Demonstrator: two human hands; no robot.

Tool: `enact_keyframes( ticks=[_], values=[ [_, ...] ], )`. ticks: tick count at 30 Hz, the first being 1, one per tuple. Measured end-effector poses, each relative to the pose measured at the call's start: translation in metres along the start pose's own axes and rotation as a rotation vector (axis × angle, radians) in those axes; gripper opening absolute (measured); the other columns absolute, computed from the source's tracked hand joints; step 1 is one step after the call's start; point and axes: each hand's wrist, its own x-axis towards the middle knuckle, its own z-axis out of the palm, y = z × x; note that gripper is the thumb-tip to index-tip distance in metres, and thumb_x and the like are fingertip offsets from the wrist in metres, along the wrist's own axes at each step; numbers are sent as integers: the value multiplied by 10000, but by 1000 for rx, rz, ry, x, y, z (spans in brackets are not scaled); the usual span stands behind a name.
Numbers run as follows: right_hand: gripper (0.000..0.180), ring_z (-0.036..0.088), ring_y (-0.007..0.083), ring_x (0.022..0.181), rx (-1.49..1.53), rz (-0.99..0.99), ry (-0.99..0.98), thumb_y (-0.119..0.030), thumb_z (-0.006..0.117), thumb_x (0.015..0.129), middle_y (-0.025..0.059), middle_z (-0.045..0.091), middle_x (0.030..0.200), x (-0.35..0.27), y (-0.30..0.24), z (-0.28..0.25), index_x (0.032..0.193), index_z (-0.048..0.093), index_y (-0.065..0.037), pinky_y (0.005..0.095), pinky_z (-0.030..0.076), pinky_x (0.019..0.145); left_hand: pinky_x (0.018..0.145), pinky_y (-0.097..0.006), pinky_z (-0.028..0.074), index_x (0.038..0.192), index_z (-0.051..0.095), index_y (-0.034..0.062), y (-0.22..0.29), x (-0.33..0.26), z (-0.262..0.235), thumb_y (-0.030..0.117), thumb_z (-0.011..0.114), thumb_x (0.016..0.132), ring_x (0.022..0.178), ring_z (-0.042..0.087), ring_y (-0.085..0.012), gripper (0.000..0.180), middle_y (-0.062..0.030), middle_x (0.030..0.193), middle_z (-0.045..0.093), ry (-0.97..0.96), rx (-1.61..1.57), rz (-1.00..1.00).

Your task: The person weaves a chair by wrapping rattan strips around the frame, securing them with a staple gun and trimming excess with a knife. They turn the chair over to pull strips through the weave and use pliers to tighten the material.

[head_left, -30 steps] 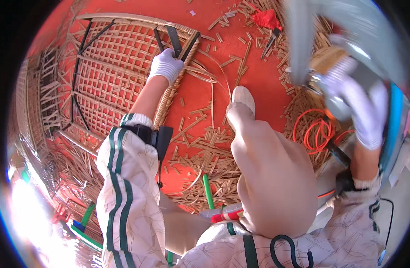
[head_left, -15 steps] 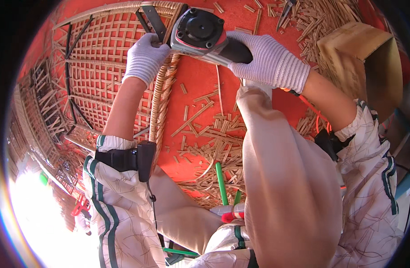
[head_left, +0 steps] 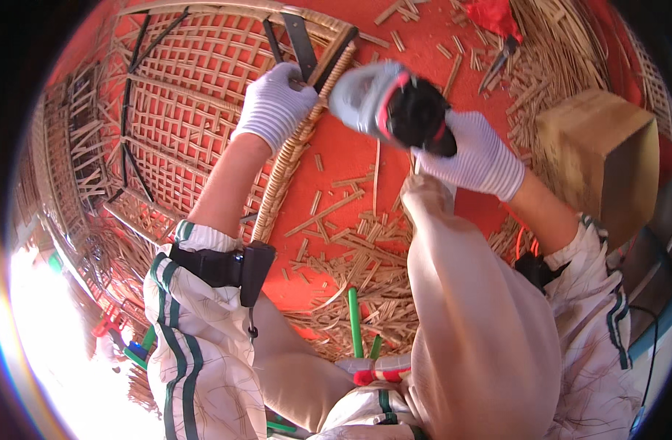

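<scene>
My left hand (head_left: 274, 105), in a white ribbed glove, closes on the upper right corner of a woven wicker panel (head_left: 176, 121), beside a black metal bracket (head_left: 301, 45). The panel has a thick plaited rim and black rods across it. My gloved right hand (head_left: 482, 158) grips an air nail gun (head_left: 369, 101) with a grey body, red band and black end. Motion blurs the gun. It hangs to the right of the panel's rim, apart from it, above the red floor.
Cut cane pieces (head_left: 365, 249) litter the red floor (head_left: 307, 213). Pliers (head_left: 499, 64) lie at the upper right, near a cardboard box (head_left: 596, 158). A green rod (head_left: 355, 319) stands between my legs. More wicker pieces (head_left: 65, 169) are stacked at the left.
The nail gun has come off the panel's corner to the right and turned in my right hand. My left hand stays on the corner; the whole view has shifted slightly.
</scene>
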Motion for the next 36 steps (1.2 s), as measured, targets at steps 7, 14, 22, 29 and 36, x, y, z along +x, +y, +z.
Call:
enact_keyframes(
  ticks=[7,14,22,29,36],
  values=[
    [635,664,372,733,-172,-197,-18,-196,802,672,163,668,794,3,14,17,1261,582,-109,446,549,681,835,-341,545,1092,656,10,2,-3,1,260,676,767,859,707,-252,411,-151,898,716,11,-49,-31],
    [594,670,344,767,-137,-256,60,-193,806,670,137,684,850,8,20,29,1226,618,-101,429,551,698,757,-306,548,1089,638,-9,5,-9,-6,172,677,789,757,674,-171,352,-132,823,695,6,-162,-28],
    [624,671,334,758,-87,-240,48,-177,816,664,135,679,838,10,24,36,1243,593,-107,426,548,696,789,-332,557,1087,652,-12,-3,-5,-1,166,679,788,811,715,-236,348,-162,869,716,-19,-180,-38],
    [636,668,339,751,-96,-231,47,-189,821,669,139,673,824,10,21,37,1254,585,-106,430,544,691,732,-283,550,1108,632,-20,2,-5,1,124,676,806,758,660,-126,338,-100,833,696,-32,-194,-28],
    [645,656,340,721,-43,-179,70,-198,817,689,136,662,798,6,16,44,1278,575,-98,433,534,667,732,-279,560,1124,629,-23,-4,-3,-6,121,687,817,775,654,-112,344,-89,873,697,-93,-242,-62]
  ],
)
